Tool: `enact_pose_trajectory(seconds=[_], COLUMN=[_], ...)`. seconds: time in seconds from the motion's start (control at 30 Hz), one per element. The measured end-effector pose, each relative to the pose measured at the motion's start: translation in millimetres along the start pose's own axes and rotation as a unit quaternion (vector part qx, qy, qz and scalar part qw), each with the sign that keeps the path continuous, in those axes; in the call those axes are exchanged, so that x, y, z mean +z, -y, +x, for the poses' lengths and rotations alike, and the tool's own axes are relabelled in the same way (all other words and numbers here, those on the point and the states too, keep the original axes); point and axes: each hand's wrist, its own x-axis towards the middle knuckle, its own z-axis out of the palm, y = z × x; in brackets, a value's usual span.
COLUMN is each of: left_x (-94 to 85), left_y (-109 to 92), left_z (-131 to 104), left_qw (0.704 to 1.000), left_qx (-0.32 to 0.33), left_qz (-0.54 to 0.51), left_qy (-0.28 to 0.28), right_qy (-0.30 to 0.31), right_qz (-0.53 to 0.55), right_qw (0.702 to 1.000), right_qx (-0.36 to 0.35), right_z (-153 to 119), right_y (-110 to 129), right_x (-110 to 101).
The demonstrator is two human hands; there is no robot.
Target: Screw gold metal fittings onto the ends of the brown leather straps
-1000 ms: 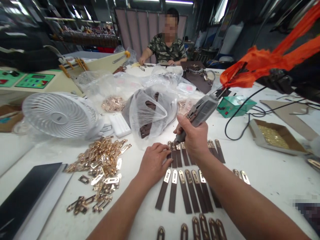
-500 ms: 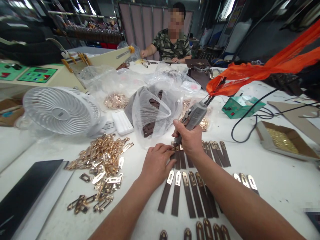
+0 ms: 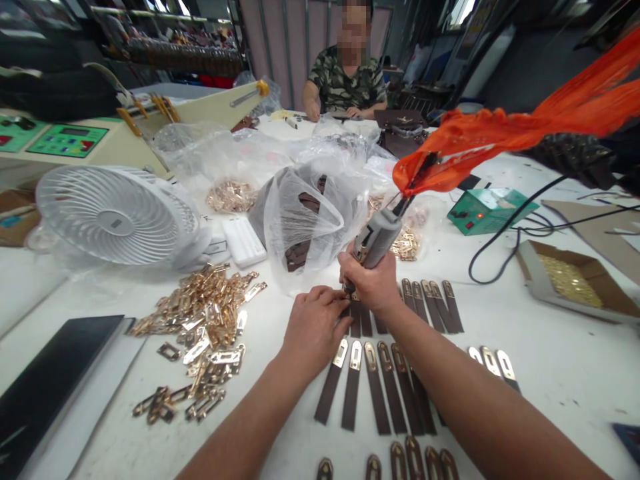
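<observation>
My right hand (image 3: 373, 280) is wrapped round a grey electric screwdriver (image 3: 379, 233), tilted with its tip down at the left end of a row of straps. Orange cloth (image 3: 450, 150) is tied to the tool's upper end. Fingers of my left hand (image 3: 317, 323) press on the leftmost strap beside the tip; that strap is mostly hidden by them. Other brown straps with gold metal ends (image 3: 443, 305) lie to the right, partly behind my right hand. A second row of straps (image 3: 352, 393) lies nearer, and a third is cut off at the bottom edge.
Loose gold metal pieces (image 3: 200, 313) are heaped left, near a white fan (image 3: 117, 220) and a black folder (image 3: 60, 373). A plastic bag (image 3: 310, 227) stands behind my hands. Right are a green box (image 3: 487, 210) with a cable and a tray (image 3: 570, 280) of small gold parts. A person (image 3: 347, 83) sits opposite.
The screwdriver and my right hand have moved slightly left and down. A red light now shows on the green box. The person's hand opposite has shifted right.
</observation>
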Motion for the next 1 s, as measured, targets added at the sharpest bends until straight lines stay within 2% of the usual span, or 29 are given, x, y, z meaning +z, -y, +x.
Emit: enact_pose_trajectory(seconds=[0.27,0.37,0.53,0.63,0.73,0.83,0.9,1.0], left_x=[-0.6,-1.5,-5.9,-12.2,-22.8,-32.1,-32.3,-20.6], left_y=[-1.3,-3.2,-0.1,4.9,5.9,1.8,-0.9,-0.1], left_z=[1.2,0.3,1.7,5.2,12.6,28.1,42.3,62.3], left_qw=[1.000,1.000,1.000,0.999,0.997,0.997,0.998,0.999], left_qx=[-0.007,-0.008,0.008,0.038,0.062,0.055,0.046,0.031], left_qz=[0.003,0.014,0.021,0.006,-0.005,0.007,0.009,-0.009], left_qy=[0.007,0.009,0.009,0.017,0.038,0.058,0.041,-0.005], right_qy=[0.001,-0.010,0.007,-0.008,-0.040,-0.063,-0.076,-0.092], right_qz=[0.028,0.044,0.053,0.089,0.143,0.189,0.214,0.229], right_qw=[0.999,0.998,0.996,0.995,0.989,0.980,0.974,0.969], right_qx=[0.020,0.042,0.064,0.031,-0.011,-0.010,0.005,0.031], right_z=[6.7,8.4,15.1,13.8,1.3,-18.7,-32.7,-51.1], right_y=[-3.8,-1.3,5.6,13.5,24.2,31.6,31.5,24.3], right_x=[3.0,4.9,2.8,-11.7,-38.5,-67.4,-81.2,-91.2])
